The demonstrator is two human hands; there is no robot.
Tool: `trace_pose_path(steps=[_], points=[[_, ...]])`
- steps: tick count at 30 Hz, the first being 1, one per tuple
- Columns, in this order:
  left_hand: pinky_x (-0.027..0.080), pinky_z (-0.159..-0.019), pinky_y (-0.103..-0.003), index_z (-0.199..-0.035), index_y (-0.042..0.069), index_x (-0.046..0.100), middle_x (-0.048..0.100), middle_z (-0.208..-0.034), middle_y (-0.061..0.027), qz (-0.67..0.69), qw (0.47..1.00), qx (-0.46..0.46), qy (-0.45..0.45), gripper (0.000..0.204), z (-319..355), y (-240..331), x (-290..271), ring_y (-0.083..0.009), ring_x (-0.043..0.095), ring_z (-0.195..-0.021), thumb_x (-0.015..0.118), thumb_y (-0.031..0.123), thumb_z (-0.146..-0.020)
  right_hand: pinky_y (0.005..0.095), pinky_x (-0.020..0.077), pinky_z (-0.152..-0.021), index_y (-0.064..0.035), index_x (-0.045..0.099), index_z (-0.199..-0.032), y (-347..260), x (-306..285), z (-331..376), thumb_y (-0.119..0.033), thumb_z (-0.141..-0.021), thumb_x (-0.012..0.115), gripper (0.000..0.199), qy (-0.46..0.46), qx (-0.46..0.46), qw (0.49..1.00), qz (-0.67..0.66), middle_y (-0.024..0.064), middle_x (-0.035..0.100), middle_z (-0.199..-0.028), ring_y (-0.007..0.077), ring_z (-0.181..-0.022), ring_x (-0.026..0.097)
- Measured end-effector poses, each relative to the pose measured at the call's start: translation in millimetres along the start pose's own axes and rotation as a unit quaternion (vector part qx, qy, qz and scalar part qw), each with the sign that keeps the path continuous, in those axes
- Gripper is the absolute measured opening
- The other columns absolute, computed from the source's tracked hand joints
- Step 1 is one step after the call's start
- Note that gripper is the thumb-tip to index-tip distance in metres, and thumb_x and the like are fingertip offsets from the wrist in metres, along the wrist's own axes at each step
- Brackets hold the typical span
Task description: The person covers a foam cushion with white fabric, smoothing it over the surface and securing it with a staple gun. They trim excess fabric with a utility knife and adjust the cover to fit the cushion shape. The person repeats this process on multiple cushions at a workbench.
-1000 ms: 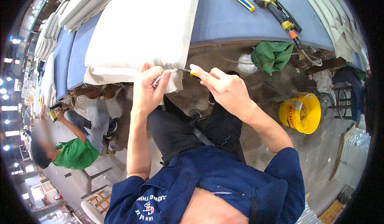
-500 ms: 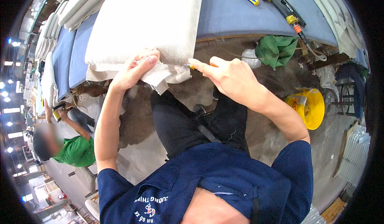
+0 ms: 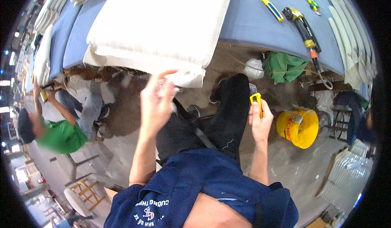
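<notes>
A white fabric-covered cushion lies on the blue worktop, its near edge overhanging with a loose fabric flap. My left hand is raised just in front of that edge, smeared by motion, its fingers closed around a small whitish fabric scrap. Held upright in my right hand is a yellow utility knife, its blade pointing away from me. This hand is beside my right knee, apart from the cushion.
On the blue worktop lie a yellow-and-blue screwdriver, a staple gun with a hose, and a green-yellow cutter. Stacked cushions stand right. A yellow bucket is on the floor; a person in green works at left.
My right hand has drawn the knife back from the cushion's corner, down and right. My left hand has come off the cushion edge with a scrap, moving right and toward me.
</notes>
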State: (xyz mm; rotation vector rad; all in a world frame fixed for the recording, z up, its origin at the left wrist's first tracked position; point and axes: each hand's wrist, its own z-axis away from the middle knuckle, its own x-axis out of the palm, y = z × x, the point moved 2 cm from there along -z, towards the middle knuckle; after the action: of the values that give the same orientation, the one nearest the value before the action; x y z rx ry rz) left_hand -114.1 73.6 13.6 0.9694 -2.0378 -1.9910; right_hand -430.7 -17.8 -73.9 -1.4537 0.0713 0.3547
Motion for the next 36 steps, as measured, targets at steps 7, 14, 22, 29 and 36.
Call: trace_pose_path(steps=[7,14,22,29,36], points=[[0.05,-0.067,-0.028,-0.122,0.001,0.07,0.062,-0.074,-0.0091,-0.184,0.982,0.015,0.035,0.036,-22,2,55,-0.0112,0.06,-0.07,0.076,0.027,-0.098,0.0278,0.0551,-0.071,0.0028,0.068,-0.128,-54,28,-8,-0.011,-0.102,0.067,0.029,-0.063,-0.149,0.986,0.038,0.009,0.073,-0.096,0.0119,-0.076,0.066],[0.047,-0.064,-0.03,-0.099,-0.002,0.072,0.067,-0.073,-0.0068,0.019,0.999,0.026,-0.018,0.022,2,14,20,-0.01,0.06,-0.071,0.066,0.019,-0.102,0.033,0.0567,-0.076,-0.0027,0.07,-0.118,-100,19,-52,-0.027,-0.095,0.078,0.034,-0.041,-0.273,0.953,0.122,0.0168,0.075,-0.093,0.0239,-0.082,0.075],[0.029,-0.058,-0.023,-0.082,0.005,0.059,0.052,-0.072,0.0079,0.155,0.982,0.01,-0.108,0.027,53,26,0,-0.0015,0.041,-0.066,0.064,0.02,-0.104,0.0548,0.0521,-0.102,-0.01,0.037,-0.159,-163,-26,-216,-0.02,-0.096,0.06,0.068,0.068,-0.236,0.876,0.416,0.0266,0.056,-0.141,0.0485,-0.115,0.064],[0.041,-0.078,-0.037,-0.08,0.011,0.043,0.044,-0.083,-0.0049,0.34,0.895,0.274,-0.089,0.04,43,100,32,-0.0244,0.047,-0.083,0.051,0.045,-0.099,0.0475,0.047,-0.112,-0.0106,0.059,-0.146,-219,-3,-159,-0.041,-0.106,0.062,0.051,-0.071,-0.445,0.89,0.069,0.0174,0.053,-0.153,0.0347,-0.134,0.056],[0.016,-0.125,-0.056,-0.112,0.002,0.069,0.045,-0.159,-0.0197,-0.161,0.899,0.304,-0.271,0.053,63,63,98,-0.0452,0.026,-0.158,0.041,0.047,-0.108,0.0381,0.0557,-0.099,-0.0099,0.061,-0.141,-15,38,36,-0.042,-0.102,0.07,0.051,-0.323,0.016,0.862,-0.391,0.0042,0.07,-0.129,0.0176,-0.117,0.065]])
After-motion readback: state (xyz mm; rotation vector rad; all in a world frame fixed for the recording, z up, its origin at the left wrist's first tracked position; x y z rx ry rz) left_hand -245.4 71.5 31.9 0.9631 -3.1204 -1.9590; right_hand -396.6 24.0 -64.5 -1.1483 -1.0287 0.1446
